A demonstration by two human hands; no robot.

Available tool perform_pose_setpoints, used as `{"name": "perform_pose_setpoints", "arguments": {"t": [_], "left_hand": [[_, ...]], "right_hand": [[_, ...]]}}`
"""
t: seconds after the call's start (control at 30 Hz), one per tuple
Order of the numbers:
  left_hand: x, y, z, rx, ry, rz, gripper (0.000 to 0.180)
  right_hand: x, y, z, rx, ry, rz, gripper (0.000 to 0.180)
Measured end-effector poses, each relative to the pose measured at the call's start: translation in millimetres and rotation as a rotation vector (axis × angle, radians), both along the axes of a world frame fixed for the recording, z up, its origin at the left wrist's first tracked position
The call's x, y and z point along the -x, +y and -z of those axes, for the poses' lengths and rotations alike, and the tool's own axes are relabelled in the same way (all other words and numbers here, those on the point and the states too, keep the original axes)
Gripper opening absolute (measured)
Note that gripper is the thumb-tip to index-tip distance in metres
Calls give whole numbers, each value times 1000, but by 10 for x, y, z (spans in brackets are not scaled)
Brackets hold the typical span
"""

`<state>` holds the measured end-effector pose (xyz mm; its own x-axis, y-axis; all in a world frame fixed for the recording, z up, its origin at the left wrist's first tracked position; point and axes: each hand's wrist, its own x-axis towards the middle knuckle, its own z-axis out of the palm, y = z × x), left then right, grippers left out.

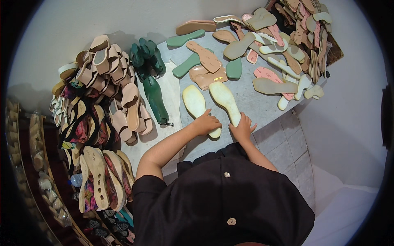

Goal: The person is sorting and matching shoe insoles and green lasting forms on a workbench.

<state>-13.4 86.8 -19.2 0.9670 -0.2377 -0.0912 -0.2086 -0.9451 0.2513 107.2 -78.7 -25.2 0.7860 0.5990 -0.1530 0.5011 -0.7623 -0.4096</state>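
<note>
Two pale cream shoe soles lie side by side on the grey table (256,104) in front of me. My left hand (206,123) grips the left sole (193,99) at its narrow part, and the heel end shows below my fingers. My right hand (243,126) holds the heel end of the right sole (224,98), partly covering it. Just beyond them is a glossy tan insole piece (201,77) with a brown insole (204,56) across it. Green soles (234,68) lie next to these.
Dark green shoe lasts (155,96) stand to the left on a white sheet (174,92). Beige sandals (132,104) and floral ones (84,119) are heaped at the left edge. Loose soles (276,86) crowd the right side, with a tall pile (308,30) behind. Tiled floor (287,143) shows at right.
</note>
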Motion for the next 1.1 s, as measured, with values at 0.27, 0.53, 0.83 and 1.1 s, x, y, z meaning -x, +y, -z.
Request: {"name": "perform_pose_setpoints", "arguments": {"t": [0.27, 0.53, 0.83, 1.1], "left_hand": [[-65, 20, 26, -27, 35, 26, 42], [73, -147, -134, -163, -76, -96, 63], [194, -4, -668, 381, -12, -909, 74], [187, -293, -439, 342, -97, -1193, 64]], "right_hand": [[-59, -15, 20, -4, -46, -43, 64], [-287, -17, -285, 37, 85, -168, 93], [-2110, -28, -255, 185, -146, -89, 79], [-2656, -132, -219, 321, -357, -93, 62]]}}
